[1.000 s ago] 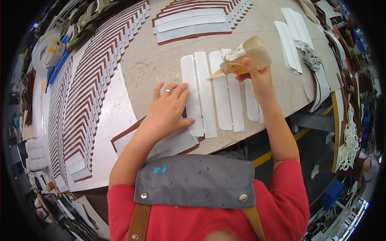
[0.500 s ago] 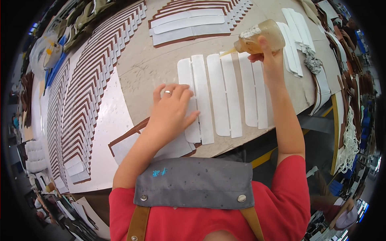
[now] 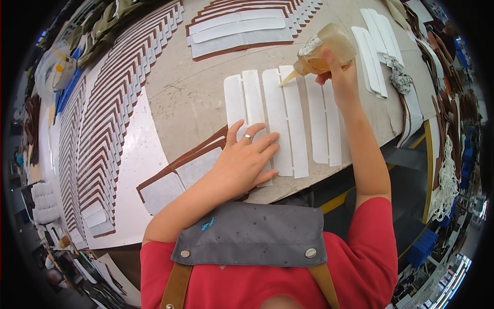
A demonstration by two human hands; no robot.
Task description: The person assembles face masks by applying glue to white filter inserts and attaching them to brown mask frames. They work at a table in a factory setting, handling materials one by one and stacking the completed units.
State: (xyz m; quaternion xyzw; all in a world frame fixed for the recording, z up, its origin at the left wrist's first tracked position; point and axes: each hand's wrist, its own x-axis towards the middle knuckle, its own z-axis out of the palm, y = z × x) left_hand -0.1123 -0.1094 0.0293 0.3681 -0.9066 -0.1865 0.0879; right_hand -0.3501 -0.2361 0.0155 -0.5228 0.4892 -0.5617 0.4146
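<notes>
My right hand (image 3: 343,82) is wrapped round a translucent squeeze bottle (image 3: 334,44) with amber liquid inside. The bottle is tilted, and its pointed nozzle comes down to the upper part of the middle white slotted strip (image 3: 294,123). Fingers spread, my left hand (image 3: 248,157) lies flat over the lower part of the left white strip (image 3: 236,95). Another white strip (image 3: 319,121) lies to the right, partly behind my right hand. Brown-edged white panels (image 3: 195,167) lie beside my left forearm, which partly covers them.
Overlapping rows of brown-edged panels (image 3: 110,116) fan along the left of the table. A similar stack (image 3: 239,33) stands at the back. More white strips (image 3: 370,62) and a crumpled grey wad (image 3: 400,81) lie at the right. A clear plastic bag (image 3: 49,74) sits far left.
My left hand has moved down and right along the left strip, uncovering its upper part and more of the brown-edged panels. The bottle has shifted left and its nozzle has come down.
</notes>
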